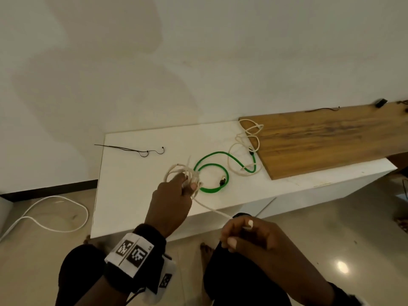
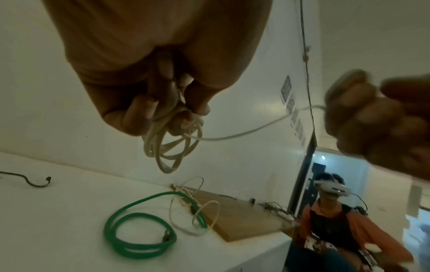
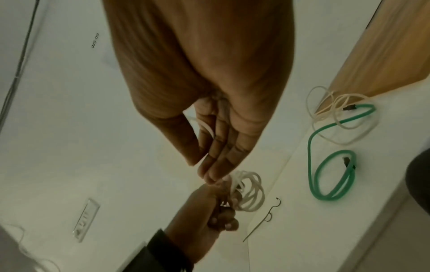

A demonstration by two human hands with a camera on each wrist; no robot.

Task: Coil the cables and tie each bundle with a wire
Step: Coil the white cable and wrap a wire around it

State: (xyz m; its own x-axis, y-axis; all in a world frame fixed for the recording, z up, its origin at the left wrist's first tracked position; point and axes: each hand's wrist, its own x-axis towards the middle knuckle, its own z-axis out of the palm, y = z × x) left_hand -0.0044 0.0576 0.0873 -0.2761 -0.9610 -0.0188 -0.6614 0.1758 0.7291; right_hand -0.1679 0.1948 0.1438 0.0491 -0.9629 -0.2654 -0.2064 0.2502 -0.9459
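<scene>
Above white table [image 1: 132, 173], left hand [image 1: 170, 204] gripping cream coil [image 1: 181, 175] — tail slanting to pinching right hand [image 1: 247, 235].

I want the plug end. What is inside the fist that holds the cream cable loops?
Inside the left hand, the curled fingers pinch the tops of the cream coiled cable loops, which hang below. The palm covers the rest, so no plug shows.

The left hand [image 1: 170, 202] wears a black wrist band [image 1: 141, 244] with white square-pattern marker tags [image 1: 132, 252]; pale polish covers the right hand [image 1: 247, 235] nails.
</scene>
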